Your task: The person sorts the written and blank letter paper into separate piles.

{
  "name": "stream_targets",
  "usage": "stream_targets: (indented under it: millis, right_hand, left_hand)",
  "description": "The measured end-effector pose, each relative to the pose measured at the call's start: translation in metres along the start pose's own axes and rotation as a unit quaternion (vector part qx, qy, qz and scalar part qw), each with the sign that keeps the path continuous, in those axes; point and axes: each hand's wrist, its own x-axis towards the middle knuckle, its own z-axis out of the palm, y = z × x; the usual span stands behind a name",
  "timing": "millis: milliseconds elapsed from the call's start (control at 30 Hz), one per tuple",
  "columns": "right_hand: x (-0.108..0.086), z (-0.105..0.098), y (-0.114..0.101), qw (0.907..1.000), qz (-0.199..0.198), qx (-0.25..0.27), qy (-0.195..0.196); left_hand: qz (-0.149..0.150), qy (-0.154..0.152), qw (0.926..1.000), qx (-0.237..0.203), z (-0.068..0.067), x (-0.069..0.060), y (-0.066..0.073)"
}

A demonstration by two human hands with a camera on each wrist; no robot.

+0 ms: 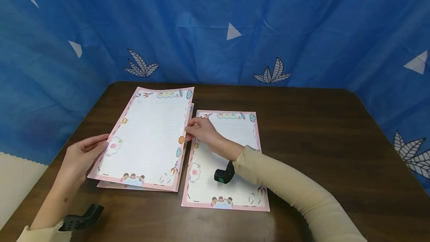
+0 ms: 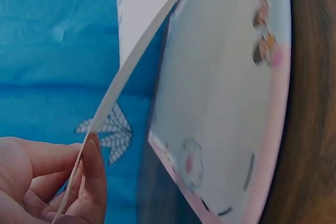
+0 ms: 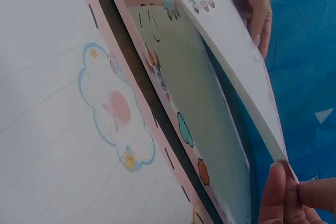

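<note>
Right sheet flat mid-desk, nearest the near edge. Lower sheet beside it, toward the left edge, under the held stack. Left hand pinches that stack's left side, right hand its right; stack reaches toward the far edge. Risks: uneven pinch could let sheets slip or bow; setting down askew likely misaligns borders; right forearm could drag the right sheet.
</note>
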Motion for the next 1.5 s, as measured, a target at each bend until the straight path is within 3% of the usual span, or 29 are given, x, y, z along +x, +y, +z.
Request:
stream_targets:
  millis: [200,500,733,1067,1500]
  right_hand:
    - [0.010,0.008,0.007,0.9998,0.010,0.012,0.011]
    - [0.016,0.011,0.015,0.9995,0.024,0.013,0.016]
    - [0.020,0.014,0.019,0.9993,0.029,-0.002,0.021]
    - [0.021,0.013,0.019,0.9992,0.035,0.007,0.020]
    - [0.014,0.001,0.015,0.9980,0.058,-0.025,-0.001]
  left_hand:
    - [-0.036,0.020,0.9980,0.047,-0.001,0.002,-0.009]
    - [-0.041,0.024,0.9941,0.098,0.001,0.005,-0.018]
    - [-0.038,0.008,0.9905,0.132,0.002,0.004,-0.023]
    - [-0.009,-0.001,0.9858,0.168,0.006,0.006,-0.032]
    - [0.027,-0.014,0.9695,0.243,0.010,0.006,-0.033]
